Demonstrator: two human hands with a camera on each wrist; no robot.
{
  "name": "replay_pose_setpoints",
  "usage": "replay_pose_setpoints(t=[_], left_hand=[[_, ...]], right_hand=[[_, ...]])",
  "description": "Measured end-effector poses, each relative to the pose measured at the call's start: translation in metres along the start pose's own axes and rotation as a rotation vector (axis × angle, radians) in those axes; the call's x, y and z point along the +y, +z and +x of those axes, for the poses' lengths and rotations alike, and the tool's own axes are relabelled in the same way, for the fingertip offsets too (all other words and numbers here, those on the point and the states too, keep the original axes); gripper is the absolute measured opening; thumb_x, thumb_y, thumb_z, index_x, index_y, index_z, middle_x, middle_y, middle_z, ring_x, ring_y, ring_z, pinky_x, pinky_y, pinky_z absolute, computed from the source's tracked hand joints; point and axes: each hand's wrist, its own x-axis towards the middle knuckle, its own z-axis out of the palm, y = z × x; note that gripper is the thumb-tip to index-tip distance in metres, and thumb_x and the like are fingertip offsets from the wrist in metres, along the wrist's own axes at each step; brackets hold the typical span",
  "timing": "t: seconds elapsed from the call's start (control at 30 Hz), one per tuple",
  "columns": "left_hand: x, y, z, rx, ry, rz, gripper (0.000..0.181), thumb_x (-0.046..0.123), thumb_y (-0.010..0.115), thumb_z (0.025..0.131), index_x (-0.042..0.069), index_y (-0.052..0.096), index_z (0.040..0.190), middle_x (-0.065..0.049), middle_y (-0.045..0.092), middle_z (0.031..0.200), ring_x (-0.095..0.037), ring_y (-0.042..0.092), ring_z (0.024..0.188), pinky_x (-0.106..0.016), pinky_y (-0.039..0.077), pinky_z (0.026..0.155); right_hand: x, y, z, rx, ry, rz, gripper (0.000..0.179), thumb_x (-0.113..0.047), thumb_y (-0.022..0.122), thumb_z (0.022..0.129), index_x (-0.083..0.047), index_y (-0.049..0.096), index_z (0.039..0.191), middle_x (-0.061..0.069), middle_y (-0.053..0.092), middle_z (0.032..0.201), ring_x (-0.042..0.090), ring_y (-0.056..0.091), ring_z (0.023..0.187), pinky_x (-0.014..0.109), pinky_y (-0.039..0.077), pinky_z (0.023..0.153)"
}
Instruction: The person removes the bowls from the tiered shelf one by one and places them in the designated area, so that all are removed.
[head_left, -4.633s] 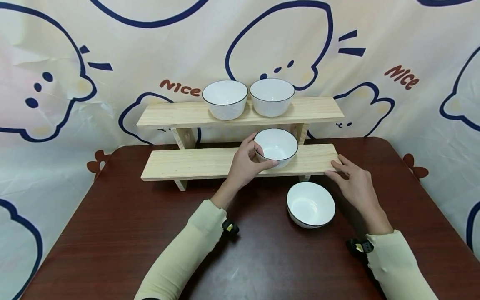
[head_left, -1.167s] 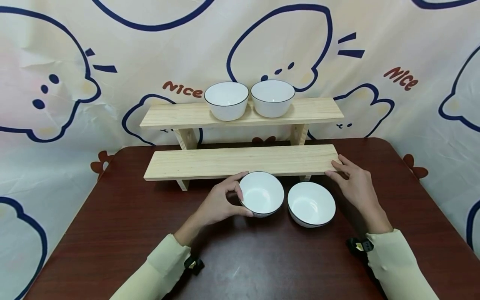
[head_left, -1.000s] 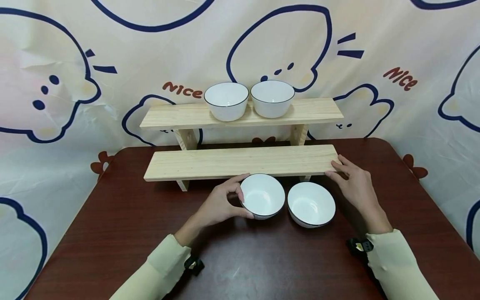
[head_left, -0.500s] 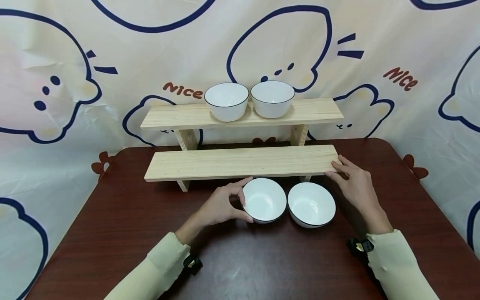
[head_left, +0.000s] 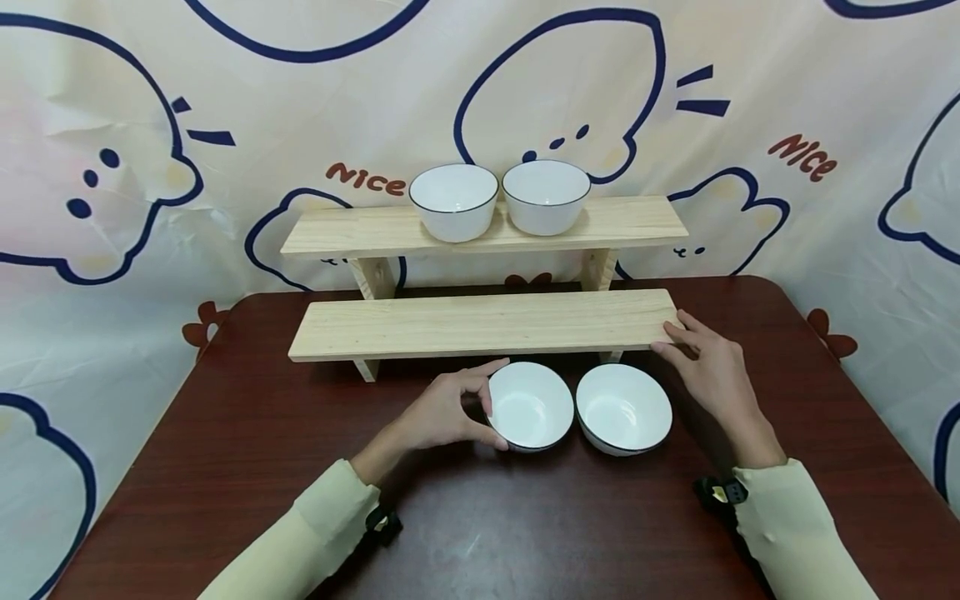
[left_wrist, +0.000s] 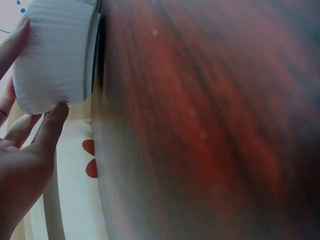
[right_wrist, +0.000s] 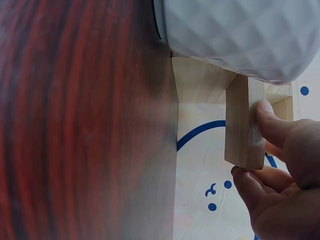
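Note:
My left hand (head_left: 450, 408) holds a white bowl (head_left: 531, 407) with a thin dark rim by its left side, thumb at the front and fingers behind. In the left wrist view the foot of this bowl (left_wrist: 55, 55) is right at the tabletop. Close to its right stands a second white bowl (head_left: 624, 410), whose faceted outer wall (right_wrist: 240, 35) fills the top of the right wrist view. With thumb and fingertips my right hand (head_left: 708, 367) grips the right end of the wooden rack's lower shelf (head_left: 480, 323).
Two more white bowls (head_left: 453, 204) sit side by side on the rack's upper shelf (head_left: 337, 232). The rack stands on a dark brown table (head_left: 225, 467), in front of a cream cloth (head_left: 300, 108) with blue cartoon outlines.
My left hand has brought its bowl from the lower shelf down to the table, then slid it slightly right and nearer, beside the other bowl. My right hand has stayed on the shelf end.

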Motion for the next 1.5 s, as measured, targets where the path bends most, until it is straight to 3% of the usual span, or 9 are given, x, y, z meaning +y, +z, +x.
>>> replay_pose_setpoints(t=[0.3, 0.57, 0.87, 1.1, 1.27, 1.4, 1.5], left_hand=[[0.001, -0.003, 0.001, -0.025, 0.000, 0.096, 0.039, 0.020, 0.099, 0.064, 0.012, 0.062, 0.074, -0.007, 0.047, 0.155, -0.022, 0.046, 0.139, -0.039, 0.043, 0.106], [0.002, -0.002, 0.002, -0.053, 0.023, 0.029, 0.042, 0.011, 0.099, 0.062, -0.001, 0.060, 0.074, -0.005, 0.045, 0.150, -0.028, 0.052, 0.129, -0.027, 0.052, 0.097], [0.005, -0.004, 0.003, -0.061, 0.046, 0.088, 0.042, 0.015, 0.099, 0.063, 0.010, 0.059, 0.072, -0.006, 0.045, 0.149, -0.026, 0.056, 0.125, -0.027, 0.052, 0.097], [0.006, -0.005, 0.002, -0.092, 0.040, 0.136, 0.043, 0.018, 0.098, 0.064, 0.005, 0.059, 0.076, -0.006, 0.043, 0.151, -0.019, 0.062, 0.119, -0.032, 0.048, 0.102], [0.007, -0.008, 0.001, -0.113, 0.043, 0.228, 0.041, 0.028, 0.097, 0.067, 0.015, 0.061, 0.081, -0.008, 0.041, 0.153, -0.021, 0.052, 0.130, -0.041, 0.042, 0.107], [0.009, -0.012, 0.000, -0.102, 0.027, 0.221, 0.038, 0.032, 0.095, 0.071, 0.021, 0.063, 0.087, -0.010, 0.042, 0.154, -0.025, 0.044, 0.138, -0.045, 0.039, 0.109], [0.010, -0.016, 0.000, -0.078, 0.005, 0.209, 0.035, 0.033, 0.093, 0.074, 0.021, 0.064, 0.089, -0.009, 0.044, 0.152, -0.025, 0.046, 0.136, -0.046, 0.040, 0.109]], right_hand=[[-0.001, 0.000, 0.002, 0.001, -0.004, 0.008, 0.047, -0.018, 0.077, 0.092, 0.010, 0.063, 0.127, 0.033, 0.049, 0.143, 0.055, 0.050, 0.124, 0.067, 0.047, 0.092], [-0.002, -0.001, 0.003, 0.006, -0.007, 0.005, 0.046, -0.017, 0.077, 0.092, 0.010, 0.063, 0.127, 0.033, 0.049, 0.142, 0.055, 0.051, 0.124, 0.066, 0.047, 0.092], [-0.003, -0.001, 0.003, 0.005, -0.006, 0.003, 0.047, -0.018, 0.076, 0.093, 0.009, 0.063, 0.128, 0.032, 0.048, 0.144, 0.054, 0.051, 0.124, 0.066, 0.048, 0.091], [-0.002, -0.001, 0.001, -0.001, -0.006, 0.000, 0.047, -0.017, 0.076, 0.092, 0.010, 0.062, 0.128, 0.033, 0.048, 0.143, 0.054, 0.051, 0.124, 0.066, 0.048, 0.090], [-0.001, 0.000, 0.000, 0.000, -0.013, 0.002, 0.047, -0.018, 0.077, 0.092, 0.010, 0.063, 0.127, 0.033, 0.049, 0.143, 0.055, 0.052, 0.123, 0.066, 0.048, 0.089], [-0.001, 0.000, 0.000, 0.006, -0.016, 0.002, 0.046, -0.015, 0.077, 0.092, 0.010, 0.063, 0.127, 0.032, 0.049, 0.143, 0.054, 0.052, 0.123, 0.065, 0.048, 0.091], [-0.001, 0.000, 0.000, 0.008, -0.016, 0.001, 0.045, -0.014, 0.077, 0.092, 0.010, 0.063, 0.127, 0.032, 0.049, 0.143, 0.053, 0.052, 0.124, 0.065, 0.048, 0.092]])
